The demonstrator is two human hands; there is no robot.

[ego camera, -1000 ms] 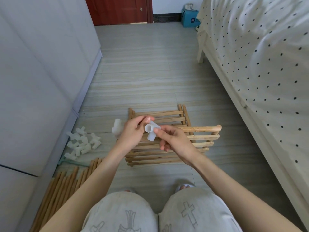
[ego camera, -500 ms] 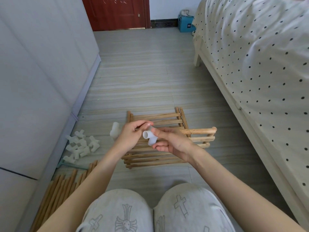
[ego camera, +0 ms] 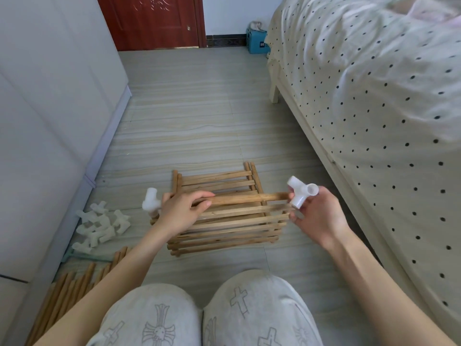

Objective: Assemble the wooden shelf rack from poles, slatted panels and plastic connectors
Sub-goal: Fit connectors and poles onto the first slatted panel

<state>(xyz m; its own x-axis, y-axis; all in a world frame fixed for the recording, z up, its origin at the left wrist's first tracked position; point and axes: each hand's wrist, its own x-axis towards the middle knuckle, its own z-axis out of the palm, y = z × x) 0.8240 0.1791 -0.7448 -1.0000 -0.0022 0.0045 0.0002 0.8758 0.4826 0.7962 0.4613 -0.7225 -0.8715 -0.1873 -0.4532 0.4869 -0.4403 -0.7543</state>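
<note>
A stack of slatted wooden panels (ego camera: pixel 224 226) lies on the floor in front of my knees. My left hand (ego camera: pixel 182 211) grips a round wooden pole (ego camera: pixel 247 198) held level over the stack. A white plastic connector (ego camera: pixel 151 202) sits on the pole's left end, beside that hand. My right hand (ego camera: pixel 316 213) pinches a second white three-way connector (ego camera: pixel 301 192) right at the pole's right end. Whether the pole tip is inside the connector cannot be told.
A heap of loose white connectors (ego camera: pixel 99 226) lies by the grey cabinet (ego camera: pixel 50 121) on the left. Spare poles (ego camera: pixel 72 290) lie at the lower left. A bed with a dotted cover (ego camera: pixel 374 108) runs along the right. A red door (ego camera: pixel 154 21) and a blue box (ego camera: pixel 257 41) stand far back.
My hands have parted. The right hand carried the connector from the middle out to the pole's right end. The left hand let go of it and now grips the pole.
</note>
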